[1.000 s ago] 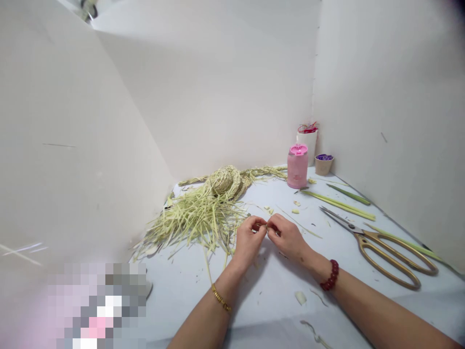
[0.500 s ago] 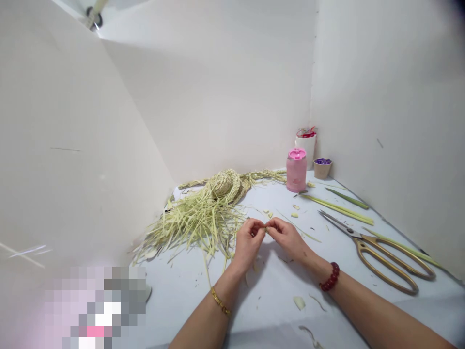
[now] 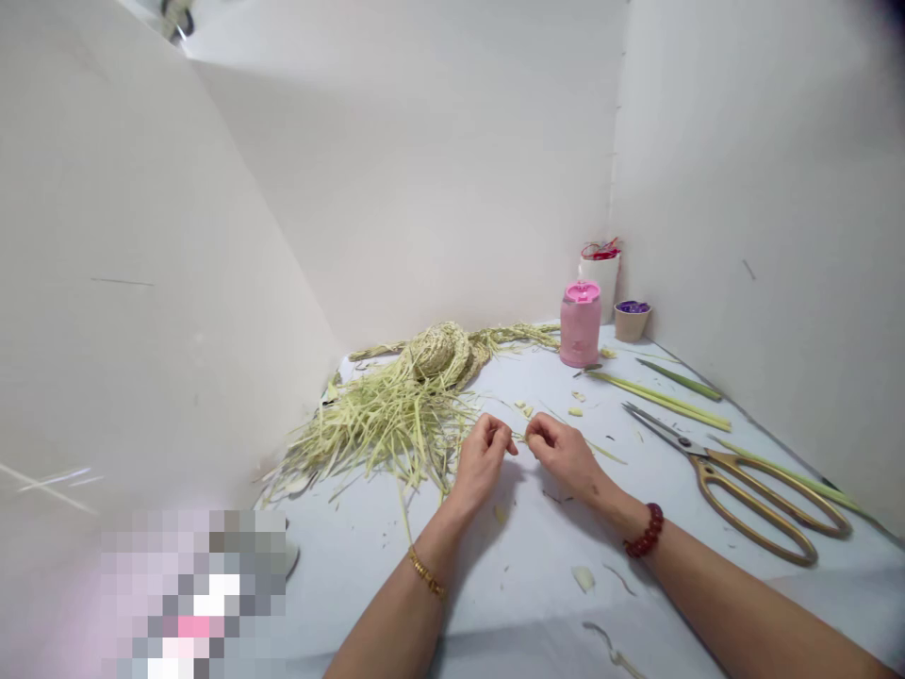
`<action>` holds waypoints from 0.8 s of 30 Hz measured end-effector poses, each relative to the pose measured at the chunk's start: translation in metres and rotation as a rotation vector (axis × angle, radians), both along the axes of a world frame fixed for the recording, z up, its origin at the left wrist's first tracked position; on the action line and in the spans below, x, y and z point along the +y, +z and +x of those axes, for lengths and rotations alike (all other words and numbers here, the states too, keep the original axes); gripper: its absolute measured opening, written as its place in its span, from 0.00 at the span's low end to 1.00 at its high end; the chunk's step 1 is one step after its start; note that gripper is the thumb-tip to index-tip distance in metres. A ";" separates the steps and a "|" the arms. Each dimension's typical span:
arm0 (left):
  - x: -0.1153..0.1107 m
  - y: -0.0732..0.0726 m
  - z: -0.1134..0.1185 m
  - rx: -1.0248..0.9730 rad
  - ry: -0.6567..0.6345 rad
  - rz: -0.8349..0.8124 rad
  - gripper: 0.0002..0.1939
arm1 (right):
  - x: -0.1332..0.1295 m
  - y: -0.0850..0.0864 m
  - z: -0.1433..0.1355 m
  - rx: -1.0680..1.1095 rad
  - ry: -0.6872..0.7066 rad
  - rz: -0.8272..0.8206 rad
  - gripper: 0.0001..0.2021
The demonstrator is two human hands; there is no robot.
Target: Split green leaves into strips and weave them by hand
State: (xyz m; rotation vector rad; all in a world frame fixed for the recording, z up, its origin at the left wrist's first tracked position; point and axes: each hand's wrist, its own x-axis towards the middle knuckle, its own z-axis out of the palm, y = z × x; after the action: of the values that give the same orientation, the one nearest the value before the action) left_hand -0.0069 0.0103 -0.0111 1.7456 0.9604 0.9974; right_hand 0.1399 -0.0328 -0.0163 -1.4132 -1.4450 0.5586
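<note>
Above the white tabletop, my left hand [image 3: 485,460] is closed in a pinch, its thumb against the bent fingers. My right hand [image 3: 564,455] is also pinched, a small gap away from the left. A thin pale sliver shows in that gap, too small to name; what sits in the fingertips is hidden. Left of my hands lies a loose pile of pale green plant strips [image 3: 382,415]. Behind it rests a coiled braid [image 3: 435,351] of the same material. Large scissors [image 3: 697,455] with gold handles lie open to the right.
A pink lidded bottle [image 3: 581,325] stands at the back, before a white container [image 3: 600,273] with red strands. Beside them is a small tan cup [image 3: 632,322] with purple contents. Green stalks [image 3: 665,401] lie at right, and scraps [image 3: 584,578] dot the table. Walls enclose the back and sides.
My fingertips were together before; now the hands have drawn slightly apart, with both still pinched. The whole view has shifted slightly.
</note>
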 end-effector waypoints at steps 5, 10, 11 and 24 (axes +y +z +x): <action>0.005 -0.005 0.003 -0.137 0.051 -0.169 0.10 | -0.001 -0.001 -0.003 -0.077 0.043 0.012 0.04; 0.004 0.003 0.001 -0.073 0.067 -0.105 0.11 | 0.000 -0.006 -0.003 -0.103 0.052 0.032 0.04; 0.005 0.005 0.000 -0.016 0.053 -0.057 0.11 | 0.001 -0.007 -0.003 -0.110 0.050 0.036 0.04; 0.042 0.028 -0.046 0.074 0.621 0.353 0.16 | 0.017 0.010 0.058 -0.154 -0.112 -0.095 0.09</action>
State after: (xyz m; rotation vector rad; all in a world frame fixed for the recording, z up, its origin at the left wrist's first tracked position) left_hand -0.0531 0.0521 0.0164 1.8095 1.4964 1.5796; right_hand 0.1983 -0.0162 -0.0060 -1.6318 -1.4649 0.4611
